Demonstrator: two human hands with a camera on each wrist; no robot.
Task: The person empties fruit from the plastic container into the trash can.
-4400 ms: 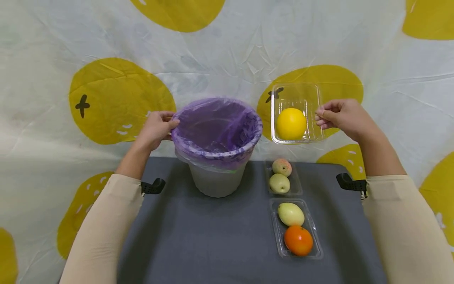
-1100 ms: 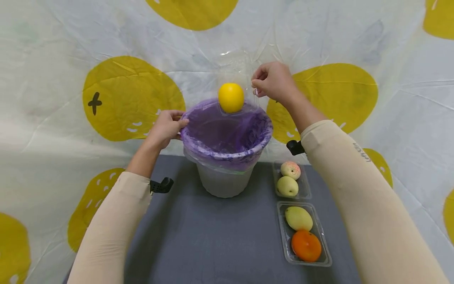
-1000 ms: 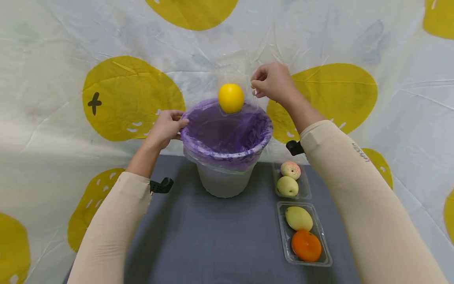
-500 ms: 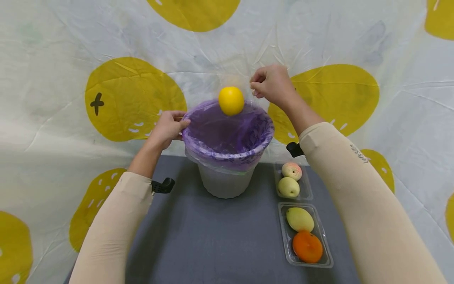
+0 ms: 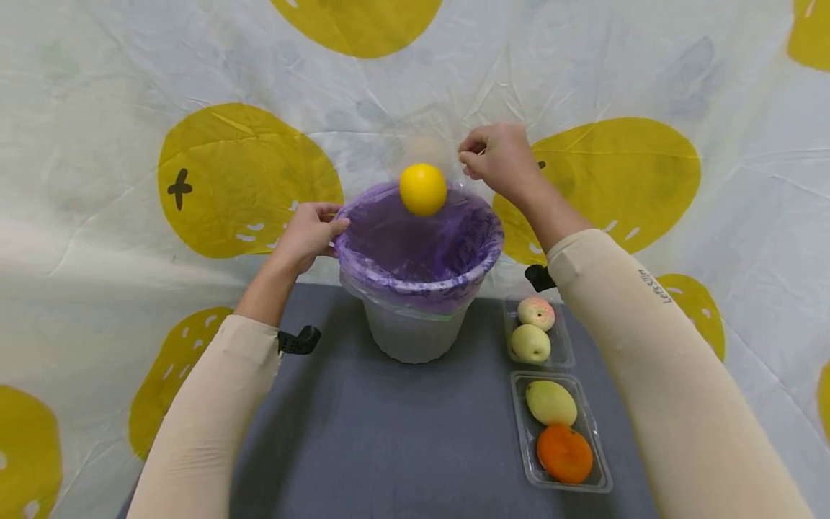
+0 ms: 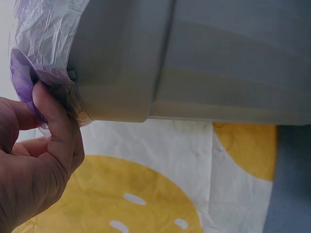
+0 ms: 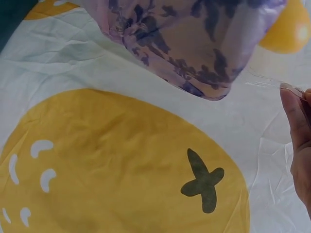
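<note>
My left hand (image 5: 308, 236) grips the rim of a pale bin (image 5: 415, 335), thumb over the purple bag (image 5: 389, 241) that lines it. From the left wrist view, the fingers (image 6: 60, 126) curl against the bag's folded edge under the rim. My right hand (image 5: 499, 160) pinches the edge of a clear plastic tray (image 7: 267, 83) between thumb and fingers. A round yellow fruit (image 5: 423, 189) sits in that tray, above the bin's back rim. In the head view the tray itself is barely visible against the cloth.
On the grey table (image 5: 389, 432), right of the bin, a clear tray (image 5: 563, 349) bears a peach (image 5: 536, 313) and a pale round fruit (image 5: 531, 344). Nearer, another tray (image 5: 595, 472) holds a yellow-green oval fruit (image 5: 551, 402) and an orange (image 5: 565, 454). Behind hangs a patterned cloth (image 5: 415, 86).
My right hand has carried the tray with the yellow fruit leftward from beside the bin to over it. Lately the tray has tilted and the fruit sits slightly lower. The left hand keeps its grip.
</note>
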